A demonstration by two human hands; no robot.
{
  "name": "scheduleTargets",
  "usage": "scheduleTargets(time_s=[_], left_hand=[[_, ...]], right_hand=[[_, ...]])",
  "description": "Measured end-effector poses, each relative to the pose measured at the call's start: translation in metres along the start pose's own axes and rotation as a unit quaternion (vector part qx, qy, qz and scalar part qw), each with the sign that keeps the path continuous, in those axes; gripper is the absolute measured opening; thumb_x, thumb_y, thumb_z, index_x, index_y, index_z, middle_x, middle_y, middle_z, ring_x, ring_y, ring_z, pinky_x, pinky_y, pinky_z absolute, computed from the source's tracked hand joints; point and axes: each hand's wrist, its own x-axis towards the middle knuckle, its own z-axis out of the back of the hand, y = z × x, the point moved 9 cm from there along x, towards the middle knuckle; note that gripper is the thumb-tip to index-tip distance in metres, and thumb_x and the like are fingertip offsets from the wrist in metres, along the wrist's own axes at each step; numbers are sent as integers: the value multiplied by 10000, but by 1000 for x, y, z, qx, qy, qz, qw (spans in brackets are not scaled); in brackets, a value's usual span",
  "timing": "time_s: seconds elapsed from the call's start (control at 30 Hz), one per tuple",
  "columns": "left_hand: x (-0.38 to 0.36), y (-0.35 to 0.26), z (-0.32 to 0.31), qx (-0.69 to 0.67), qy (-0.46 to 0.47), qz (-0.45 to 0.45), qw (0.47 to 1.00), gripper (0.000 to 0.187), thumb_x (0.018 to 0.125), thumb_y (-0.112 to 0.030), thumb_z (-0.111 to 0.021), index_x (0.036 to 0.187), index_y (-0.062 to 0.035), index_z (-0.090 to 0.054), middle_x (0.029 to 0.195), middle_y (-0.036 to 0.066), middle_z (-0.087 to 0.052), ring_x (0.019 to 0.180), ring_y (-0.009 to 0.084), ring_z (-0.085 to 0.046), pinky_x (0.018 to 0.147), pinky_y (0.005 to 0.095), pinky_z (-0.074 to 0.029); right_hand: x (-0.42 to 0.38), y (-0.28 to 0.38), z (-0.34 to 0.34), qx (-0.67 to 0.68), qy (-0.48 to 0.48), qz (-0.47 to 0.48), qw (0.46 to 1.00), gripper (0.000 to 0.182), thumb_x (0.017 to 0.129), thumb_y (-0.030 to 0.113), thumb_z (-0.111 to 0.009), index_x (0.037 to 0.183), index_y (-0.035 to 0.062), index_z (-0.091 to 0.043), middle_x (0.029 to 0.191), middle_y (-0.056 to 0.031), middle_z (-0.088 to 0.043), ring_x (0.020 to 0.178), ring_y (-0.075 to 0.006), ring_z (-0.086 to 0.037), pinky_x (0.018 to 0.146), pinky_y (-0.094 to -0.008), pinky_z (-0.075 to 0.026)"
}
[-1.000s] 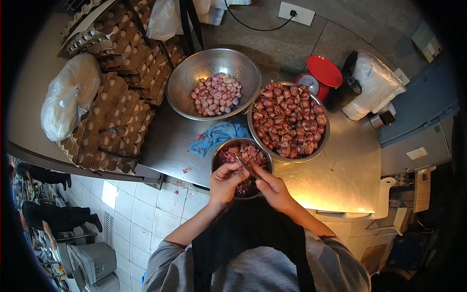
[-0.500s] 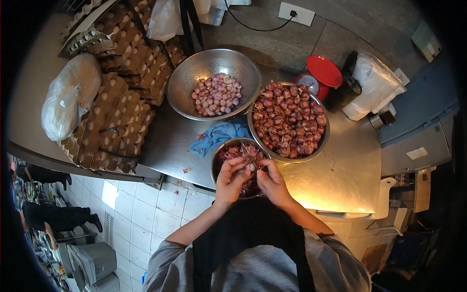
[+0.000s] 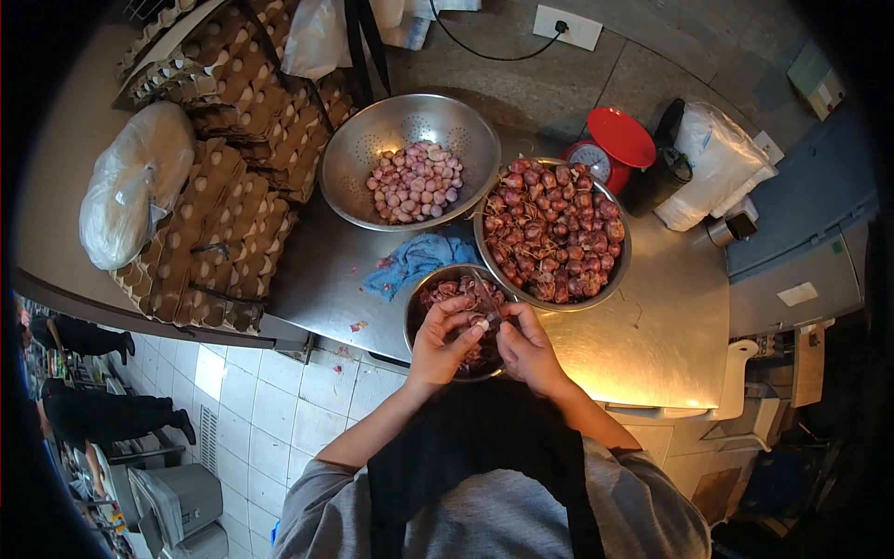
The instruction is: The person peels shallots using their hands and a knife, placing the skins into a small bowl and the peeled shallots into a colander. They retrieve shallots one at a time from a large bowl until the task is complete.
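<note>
My left hand (image 3: 443,342) pinches a pale, partly peeled shallot (image 3: 481,324) over a metal bowl (image 3: 410,328) of shallot skins (image 3: 436,294). Close beside it, my right hand (image 3: 528,347) is closed on what looks like a small knife (image 3: 485,293), its thin blade slanting up and away over the bowl. The fingers hide the knife's handle. Behind my right hand stands a wide metal bowl (image 3: 626,271) heaped with unpeeled red shallots (image 3: 556,228). A perforated metal colander (image 3: 352,158) farther back holds peeled pinkish shallots (image 3: 416,184).
A blue cloth (image 3: 421,261) lies between colander and skins bowl on the steel table (image 3: 652,345). Stacked egg trays (image 3: 209,238) and a plastic bag (image 3: 138,191) crowd the left. A red scale (image 3: 619,137) stands at the back right. People in dark clothes (image 3: 112,413) are at far left.
The blade now shows more plainly above my fingers, and my right hand has shifted slightly. The pale shallot is more visible at my left fingertips. The bowls stay where they were.
</note>
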Motion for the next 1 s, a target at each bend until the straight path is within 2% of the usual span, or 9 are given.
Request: scheduleTargets(time_s=[0.17, 0.27, 0.37, 0.47, 0.57, 0.6, 0.7, 0.83, 1.0], left_hand=[[-3, -2, -8, -45, 47, 37, 997, 344, 829, -11, -548, 1153, -39, -437, 1044, 75, -569, 936, 125, -548, 787, 249, -468], [-7, -1, -6, -100, 9, 96, 990, 258, 834, -12, -541, 1087, -41, -502, 1011, 54, -577, 917, 124, -555, 797, 264, -474], [-5, -3, -3, -149, -5, 87, 985, 173, 825, -11, -555, 996, -35, -548, 979, 49, -578, 908, 128, -559, 800, 275, -480], [-2, -2, 0, -151, -7, 52, 987, 140, 820, -11, -561, 957, -41, -550, 950, 41, -576, 904, 128, -559, 804, 278, -481], [-2, -6, 0, -156, -8, 25, 987, 138, 807, 8, -572, 931, -44, -545, 945, 38, -573, 901, 119, -552, 807, 268, -473], [-2, -7, 1, -149, -11, 18, 989, 150, 800, 16, -578, 934, -44, -543, 948, 37, -571, 898, 116, -550, 808, 264, -468], [-1, -11, 2, -120, -18, -3, 993, 198, 778, 38, -596, 947, -43, -532, 957, 35, -566, 889, 107, -545, 808, 251, -457], [0, -22, 5, -45, -28, -62, 997, 278, 749, 58, -621, 983, -38, -505, 965, 41, -560, 885, 106, -541, 806, 243, -450], [-3, -29, 3, -5, -42, -99, 994, 323, 731, 81, -625, 989, -38, -473, 960, 53, -563, 898, 124, -543, 809, 248, -450]], right_hand=[[5, -5, 19, 20, -40, -16, 999, 290, 919, 182, -426, 1192, 116, -356, 624, 37, -352, 502, -43, -324, 437, -170, -266], [2, 7, 11, -17, -31, -5, 999, 400, 930, 181, -383, 1318, 179, -287, 559, 26, -317, 469, -47, -291, 395, -174, -232], [-3, -8, 12, -42, 2, -67, 997, 460, 936, 188, -368, 1372, 206, -221, 553, 25, -323, 464, -49, -294, 403, -170, -249], [-15, -6, -1, 70, 45, -89, 993, 439, 932, 181, -387, 1356, 153, -275, 577, 56, -325, 478, -41, -303, 447, -150, -270], [-16, 5, -13, -43, 70, -10, 997, 444, 934, 190, -380, 1360, 146, -264, 558, 59, -308, 481, -38, -314, 448, -149, -276], [-17, 7, -16, -35, 72, -10, 997, 451, 929, 188, -398, 1357, 126, -270, 624, 34, -406, 502, -30, -336, 459, -149, -286], [-14, 6, -13, -96, 50, 32, 994, 443, 927, 172, -404, 1349, 109, -286, 776, 24, -487, 528, -21, -342, 471, -145, -287], [-12, 7, -12, -134, 51, 62, 988, 430, 926, 163, -406, 1339, 99, -306, 898, 38, -496, 545, -17, -340, 477, -144, -283], [-15, 10, -19, -43, 61, 10, 997, 423, 929, 170, -401, 1334, 94, -308, 790, 35, -468, 530, -22, -329, 468, -147, -268]])
